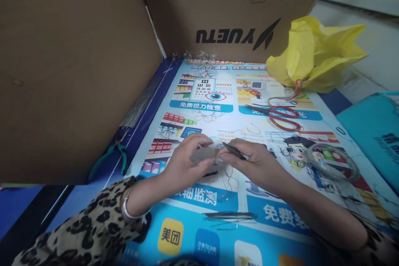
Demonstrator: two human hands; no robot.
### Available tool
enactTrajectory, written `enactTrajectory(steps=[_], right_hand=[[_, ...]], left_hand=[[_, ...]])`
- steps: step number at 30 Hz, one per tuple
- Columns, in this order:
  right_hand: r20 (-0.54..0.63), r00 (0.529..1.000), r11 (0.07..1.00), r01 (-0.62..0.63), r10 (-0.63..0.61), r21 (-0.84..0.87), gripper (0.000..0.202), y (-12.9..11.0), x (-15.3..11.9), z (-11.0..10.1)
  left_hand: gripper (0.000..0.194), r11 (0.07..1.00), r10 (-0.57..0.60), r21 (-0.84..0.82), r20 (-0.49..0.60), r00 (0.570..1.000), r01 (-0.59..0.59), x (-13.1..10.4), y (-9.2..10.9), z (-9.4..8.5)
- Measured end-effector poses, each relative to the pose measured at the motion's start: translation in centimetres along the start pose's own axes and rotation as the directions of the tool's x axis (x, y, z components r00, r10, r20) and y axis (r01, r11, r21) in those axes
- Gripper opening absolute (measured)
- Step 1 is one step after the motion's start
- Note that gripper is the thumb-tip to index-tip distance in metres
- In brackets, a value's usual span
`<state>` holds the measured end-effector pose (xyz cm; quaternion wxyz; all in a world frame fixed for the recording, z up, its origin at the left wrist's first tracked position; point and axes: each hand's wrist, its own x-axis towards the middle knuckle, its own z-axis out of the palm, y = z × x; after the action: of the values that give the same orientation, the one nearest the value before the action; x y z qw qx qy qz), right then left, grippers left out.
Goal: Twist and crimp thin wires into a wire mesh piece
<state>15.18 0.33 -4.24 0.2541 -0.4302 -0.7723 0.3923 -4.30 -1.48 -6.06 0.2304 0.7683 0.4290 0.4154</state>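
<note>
My right hand is closed around a slim dark pen-like tool; its exact kind is unclear. My left hand is curved opposite, thumb and fingers apart, its thumb close to my right fingertips. A pale, blurred patch shows between the left fingers; I cannot tell what it is. Thin bent wires lie on the printed poster beneath my hands. Nearer me rests a bundle of dark straight wires.
Red-handled scissors lie beyond my right hand. To the right are a wire coil and a teal box. Teal-handled pliers lie left. A yellow bag and cardboard walls stand behind.
</note>
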Motion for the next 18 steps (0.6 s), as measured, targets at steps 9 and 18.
enactTrajectory(steps=[9, 18], right_hand=[[-0.106, 0.967, 0.883, -0.163, 0.232, 0.439, 0.017, 1.3, 0.6, 0.8], [-0.159, 0.946, 0.856, -0.174, 0.283, 0.487, 0.017, 2.3, 0.7, 1.4]], left_hand=[[0.016, 0.749, -0.325, -0.431, 0.424, 0.845, 0.504, 0.5, -1.2, 0.7], [0.013, 0.605, -0.421, -0.516, 0.440, 0.793, 0.607, 0.5, -1.7, 1.5]])
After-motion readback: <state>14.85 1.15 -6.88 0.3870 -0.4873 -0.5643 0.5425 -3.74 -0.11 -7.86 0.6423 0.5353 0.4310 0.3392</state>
